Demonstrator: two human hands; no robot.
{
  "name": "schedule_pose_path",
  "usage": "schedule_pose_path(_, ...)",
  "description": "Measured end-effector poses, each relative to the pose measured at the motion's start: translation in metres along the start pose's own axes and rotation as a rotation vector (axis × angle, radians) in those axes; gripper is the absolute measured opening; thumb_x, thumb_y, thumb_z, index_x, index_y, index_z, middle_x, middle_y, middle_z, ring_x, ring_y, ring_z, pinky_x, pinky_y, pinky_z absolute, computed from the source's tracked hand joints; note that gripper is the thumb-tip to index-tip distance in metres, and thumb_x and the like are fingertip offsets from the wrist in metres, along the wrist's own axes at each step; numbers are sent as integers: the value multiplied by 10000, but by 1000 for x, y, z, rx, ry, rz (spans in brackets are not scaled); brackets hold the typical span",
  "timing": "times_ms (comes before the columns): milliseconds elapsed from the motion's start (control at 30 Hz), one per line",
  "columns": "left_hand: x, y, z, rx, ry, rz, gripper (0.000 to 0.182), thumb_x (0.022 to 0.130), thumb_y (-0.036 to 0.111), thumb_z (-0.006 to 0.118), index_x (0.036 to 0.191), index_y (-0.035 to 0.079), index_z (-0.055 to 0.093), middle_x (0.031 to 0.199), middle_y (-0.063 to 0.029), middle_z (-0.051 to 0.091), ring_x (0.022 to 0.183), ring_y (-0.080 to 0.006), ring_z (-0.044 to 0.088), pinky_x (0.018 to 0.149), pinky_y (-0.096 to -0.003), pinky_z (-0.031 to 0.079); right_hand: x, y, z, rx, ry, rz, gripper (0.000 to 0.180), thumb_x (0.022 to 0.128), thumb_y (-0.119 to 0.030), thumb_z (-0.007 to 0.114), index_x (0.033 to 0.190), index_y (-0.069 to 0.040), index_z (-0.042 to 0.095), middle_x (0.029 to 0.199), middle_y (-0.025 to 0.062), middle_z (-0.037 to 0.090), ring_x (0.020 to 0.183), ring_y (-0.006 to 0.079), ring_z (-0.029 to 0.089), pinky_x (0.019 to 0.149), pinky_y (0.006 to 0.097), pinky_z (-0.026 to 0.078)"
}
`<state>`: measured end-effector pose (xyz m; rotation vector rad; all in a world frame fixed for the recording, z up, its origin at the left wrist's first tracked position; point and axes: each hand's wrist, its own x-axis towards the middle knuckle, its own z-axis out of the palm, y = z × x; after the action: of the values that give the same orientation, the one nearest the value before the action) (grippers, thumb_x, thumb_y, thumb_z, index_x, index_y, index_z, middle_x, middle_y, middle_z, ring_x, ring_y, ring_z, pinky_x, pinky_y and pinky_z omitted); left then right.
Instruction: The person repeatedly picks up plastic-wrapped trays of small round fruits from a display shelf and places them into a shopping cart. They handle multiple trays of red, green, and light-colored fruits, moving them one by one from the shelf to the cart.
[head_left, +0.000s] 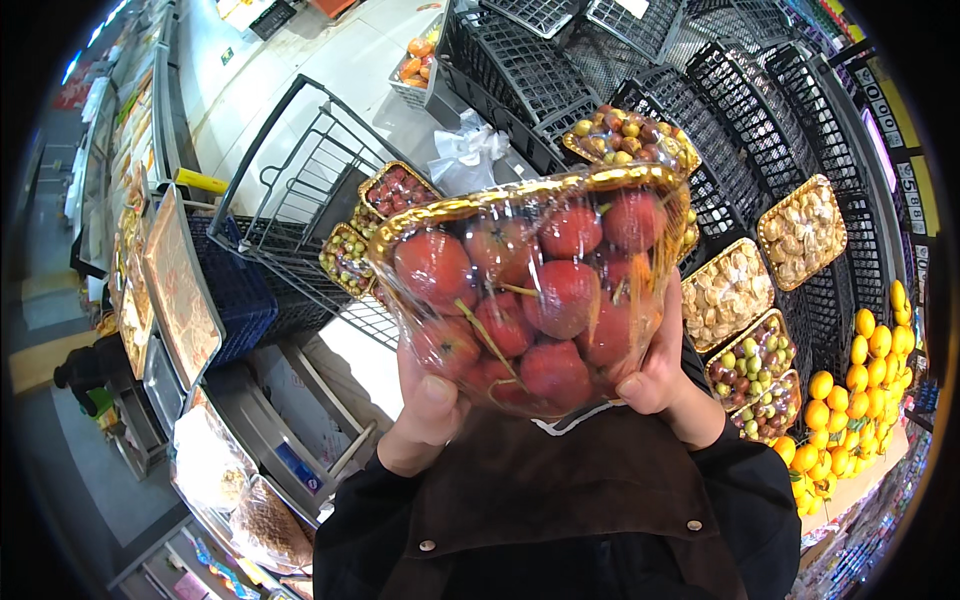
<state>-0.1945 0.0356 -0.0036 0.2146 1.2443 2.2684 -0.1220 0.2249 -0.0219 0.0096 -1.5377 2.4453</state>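
Close before me, my left hand (429, 401) and my right hand (654, 367) hold a gold-rimmed basket of small red fruit (559, 296) under clear wrap. The left hand grips its near left corner and the right hand its right side, thumbs on the near face. The basket is tilted up toward me, so the fruit shows through the film. My other fingers are hidden behind it. Just beyond it are a wrapped tray of dark red fruit (397, 191) and a tray of green fruit (345, 259) at the shopping cart (292, 172).
Black plastic crates (720, 135) form a display at the right. On it sit trays of husk-covered fruit (727, 292), mixed green and purple fruit (752, 360), and a yellow-brown fruit tray (634, 135). Piled oranges (847, 405) stand at the right. A metal-edged counter (281, 420) lies left.
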Motion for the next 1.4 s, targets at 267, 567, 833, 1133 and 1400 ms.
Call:
schedule_pose_path(267,1,1,1,-10,-112,40,972,764,506,694,1401,-64,231,1362,-186,432,1246,-292,471,1052,-430,385,-9,15,-5,-10,-69,-123,977,733,-319,749,1392,5,104,1369,207,351,1282,292,403,1069,456,336)
schedule_pose_path(567,-9,-6,-9,0,-46,22,1028,746,655,627,1438,13,220,1421,-166,388,1290,-313,431,1073,-474,367,-10,15,1,-162,-165,-207,1006,766,-344,737,1424,17,68,1404,211,325,1295,297,387,1073,439,317)
schedule_pose_path(833,12,-12,-17,-161,-7,-151,741,960,621,207,1463,77,233,1469,-140,352,1340,-295,373,1107,-452,325,-6,4,17,229,-39,129,1014,816,-445,647,1471,-1,13,1476,202,250,1362,289,324,1105,441,300)
schedule_pose_path(1133,23,-14,-19,-370,-339,-162,719,970,605,198,1458,79,256,1462,-133,367,1338,-286,376,1108,-450,321,-15,-6,13,57,-32,239,1008,789,-154,713,1485,-26,-6,1484,169,254,1371,257,304,1112,412,293)
schedule_pose_path(1400,17,-29,-44,-572,20,-262,693,972,600,202,1462,113,265,1463,-101,376,1334,-303,378,1101,-460,325,-8,6,17,-189,-131,203,1012,801,-173,720,1490,-35,-8,1470,175,265,1350,262,316,1102,388,287)
